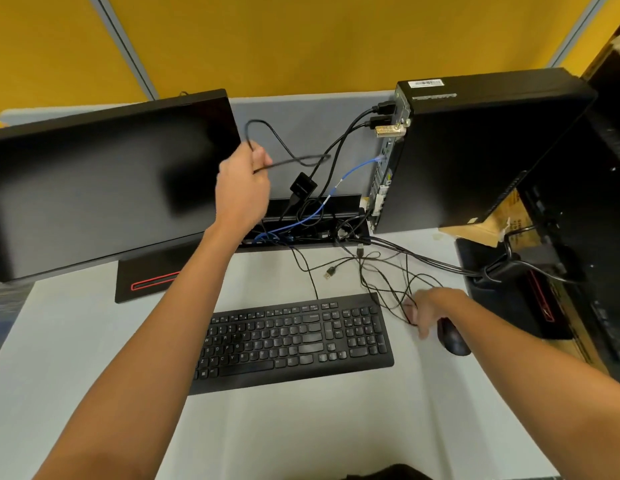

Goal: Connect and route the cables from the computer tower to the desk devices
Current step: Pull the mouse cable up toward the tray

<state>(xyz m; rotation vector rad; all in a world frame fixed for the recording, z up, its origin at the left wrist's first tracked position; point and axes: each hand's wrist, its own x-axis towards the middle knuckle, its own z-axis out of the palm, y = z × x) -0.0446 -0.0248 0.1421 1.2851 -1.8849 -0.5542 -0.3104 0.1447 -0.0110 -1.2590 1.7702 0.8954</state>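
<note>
Your left hand (241, 188) is gripping a raised black cable (288, 152) for routing; your right hand (430, 308), fingers loose, is sorting tangled wires (388, 285).

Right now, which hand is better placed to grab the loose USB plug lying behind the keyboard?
Probably the right hand: it rests low on the desk among the thin cables, near the USB plug. The left hand is raised, gripping a black cable.
</note>
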